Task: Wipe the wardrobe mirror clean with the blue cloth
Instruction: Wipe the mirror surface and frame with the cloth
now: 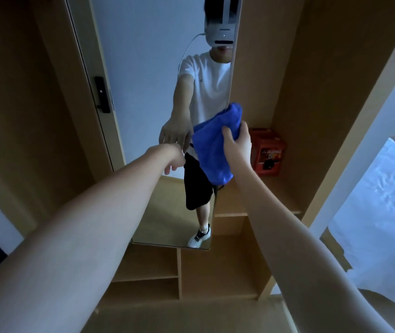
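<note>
The right hand (236,145) grips the soft bright blue cloth (215,145) — bunched up and hanging down against the right edge of the tall narrow wardrobe mirror (143,80). The left hand (173,158) reaches to the glass with loose fingers, holding nothing. A small red box (269,152) sits on the wooden shelf (258,210) just beside the cloth.

Just right of the grip, an orange box (269,152) on a wooden shelf (258,200). Below, open wooden cubbies (215,272). Far right, white bedding (379,212). Far left, a black door lock (102,94).
</note>
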Demonstrator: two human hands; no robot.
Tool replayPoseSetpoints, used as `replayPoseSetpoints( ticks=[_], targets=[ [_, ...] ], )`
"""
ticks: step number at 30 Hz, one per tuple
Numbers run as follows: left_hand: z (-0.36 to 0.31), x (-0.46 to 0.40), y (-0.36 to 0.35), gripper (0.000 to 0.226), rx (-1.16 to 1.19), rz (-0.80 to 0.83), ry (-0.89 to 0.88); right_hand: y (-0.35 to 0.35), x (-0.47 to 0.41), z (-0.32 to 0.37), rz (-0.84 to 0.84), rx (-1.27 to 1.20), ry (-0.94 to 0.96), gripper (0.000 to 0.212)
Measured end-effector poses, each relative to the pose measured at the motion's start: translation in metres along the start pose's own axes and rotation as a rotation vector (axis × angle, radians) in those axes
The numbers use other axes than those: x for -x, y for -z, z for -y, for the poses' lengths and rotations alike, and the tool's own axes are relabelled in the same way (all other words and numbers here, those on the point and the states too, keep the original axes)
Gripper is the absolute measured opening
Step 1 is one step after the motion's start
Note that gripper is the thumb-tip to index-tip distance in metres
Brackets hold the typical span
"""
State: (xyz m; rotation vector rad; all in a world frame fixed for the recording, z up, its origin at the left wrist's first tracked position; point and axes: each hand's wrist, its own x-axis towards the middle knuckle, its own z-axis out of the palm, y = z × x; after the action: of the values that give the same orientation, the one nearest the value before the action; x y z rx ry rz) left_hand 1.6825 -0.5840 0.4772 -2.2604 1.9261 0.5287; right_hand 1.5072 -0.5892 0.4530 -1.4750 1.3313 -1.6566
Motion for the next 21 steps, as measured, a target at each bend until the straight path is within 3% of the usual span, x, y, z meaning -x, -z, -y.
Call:
replayPoseSetpoints(
  ticks=[6, 12, 16, 21],
  targets=[
    [0.000, 0.001, 0.005, 0.022, -0.043, 0.020, -0.014, 0.001, 0.023, -0.051, 0.088, 0.088, -0.201, 0.012],
    [0.003, 0.005, 0.029, 0.038, -0.047, 0.147, 0.016, 0.004, -0.021, 0.035, -0.027, -0.019, 0.018, 0.008],
    [0.006, 0.003, 0.041, 0.036, -0.005, 0.074, 0.012, -0.008, -0.013, 0.036, -0.097, -0.098, 0.042, 0.011],
    [0.010, 0.007, 0.044, 0.030, -0.011, -0.040, -0.030, -0.007, 0.023, -0.015, -0.035, -0.028, -0.114, 0.009]
  ],
)
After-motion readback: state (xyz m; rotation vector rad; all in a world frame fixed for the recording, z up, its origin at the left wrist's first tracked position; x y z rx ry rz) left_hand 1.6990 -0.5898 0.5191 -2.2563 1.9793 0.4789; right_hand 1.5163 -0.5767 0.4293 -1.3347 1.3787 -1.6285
